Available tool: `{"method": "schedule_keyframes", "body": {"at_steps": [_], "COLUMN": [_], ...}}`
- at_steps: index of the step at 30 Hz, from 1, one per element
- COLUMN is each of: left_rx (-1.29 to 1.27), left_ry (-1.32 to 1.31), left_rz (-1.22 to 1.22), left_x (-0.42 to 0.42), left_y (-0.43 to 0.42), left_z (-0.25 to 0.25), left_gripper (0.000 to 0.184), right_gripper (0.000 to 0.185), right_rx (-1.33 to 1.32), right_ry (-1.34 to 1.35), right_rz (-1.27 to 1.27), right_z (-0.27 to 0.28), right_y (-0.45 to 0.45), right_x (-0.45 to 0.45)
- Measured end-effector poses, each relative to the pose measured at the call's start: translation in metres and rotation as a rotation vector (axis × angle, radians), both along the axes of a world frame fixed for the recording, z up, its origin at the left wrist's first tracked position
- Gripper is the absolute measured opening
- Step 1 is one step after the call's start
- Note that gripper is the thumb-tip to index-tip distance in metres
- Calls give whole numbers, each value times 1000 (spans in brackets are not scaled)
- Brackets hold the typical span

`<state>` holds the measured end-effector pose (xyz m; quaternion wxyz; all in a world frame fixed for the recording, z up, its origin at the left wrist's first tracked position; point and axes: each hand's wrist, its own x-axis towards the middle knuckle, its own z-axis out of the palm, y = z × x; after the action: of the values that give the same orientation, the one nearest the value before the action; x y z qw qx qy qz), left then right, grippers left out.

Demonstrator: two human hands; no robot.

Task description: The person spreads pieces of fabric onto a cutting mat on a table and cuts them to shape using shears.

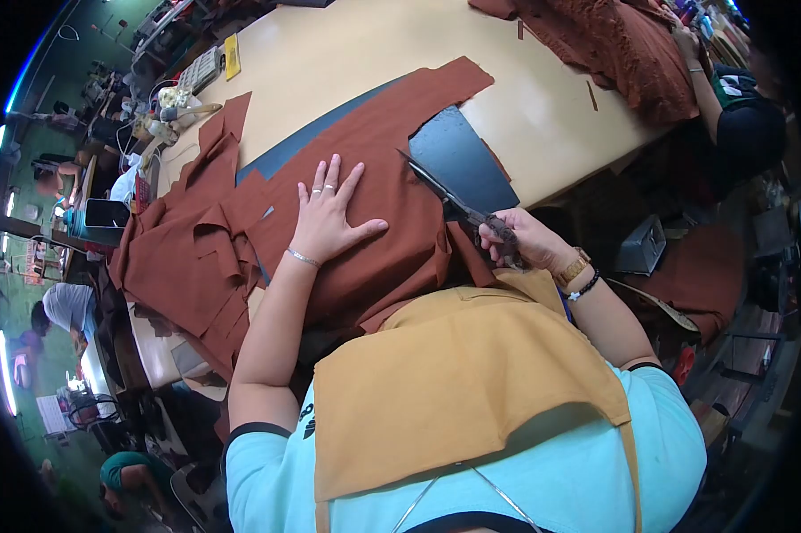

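Note:
My left hand (336, 211) lies flat with fingers spread on a large piece of rust-brown fabric (374, 133). In my right hand (529, 238) is a pair of dark scissors (449, 197), held by wrapped handles. The blades point up and to the left, over the fabric's edge beside a dark blue-grey panel (463, 155). More of that dark sheet shows along the far side of the fabric. Near me the fabric hangs in folds over the table edge, against my tan apron (463, 382).
The pale table (356, 53) stretches away ahead. At the right, another person's hand (687, 44) touches a heap of rust-brown fabric (605, 53). A calculator (202, 69), a yellow object (232, 57) and a brush (192, 111) lie along the left edge. A metal box (640, 244) stands at lower right.

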<state>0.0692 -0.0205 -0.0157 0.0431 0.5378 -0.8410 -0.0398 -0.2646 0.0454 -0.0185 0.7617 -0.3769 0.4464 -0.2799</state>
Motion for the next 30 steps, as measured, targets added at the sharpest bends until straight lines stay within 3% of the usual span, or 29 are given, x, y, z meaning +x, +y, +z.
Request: {"method": "schedule_keyframes", "body": {"at_steps": [30], "left_rx": [39], "left_ry": [-11], "left_rz": [-47], "left_x": [16], "left_y": [-14], "left_z": [6], "left_gripper": [105], "right_gripper": [24], "right_rx": [2], "right_ry": [-2], "right_rz": [48], "right_z": [7], "right_y": [-3], "right_x": [-2]}}
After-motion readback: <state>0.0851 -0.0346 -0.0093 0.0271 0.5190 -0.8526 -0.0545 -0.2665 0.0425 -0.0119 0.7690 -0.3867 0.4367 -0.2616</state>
